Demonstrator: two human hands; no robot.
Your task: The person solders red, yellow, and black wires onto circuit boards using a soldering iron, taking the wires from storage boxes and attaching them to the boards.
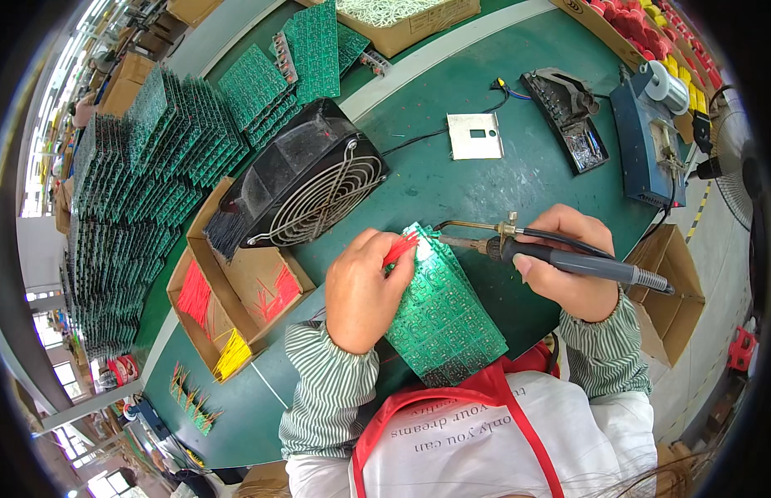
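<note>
My left hand [362,290] pinches a small bunch of red wires [399,247] at the far corner of a green circuit board panel [443,319]. The panel lies in front of me on what looks like more of the same boards. In my right hand [580,257] is a grey-handled soldering iron [568,259], its fingers wrapped round the grip. A thin brass solder feed tube [464,224] is fixed along the iron. Iron tip and tube end meet close to the wire ends at the board's corner; the exact contact is too small to make out.
A black fan [319,183] with a wire grille stands left of the boards. Beside it, a cardboard box [223,286] holds red, yellow and black wires. Tall stacks of green boards [145,183] fill the left. A blue solder feeder [651,141] and a black iron holder [568,116] stand at right.
</note>
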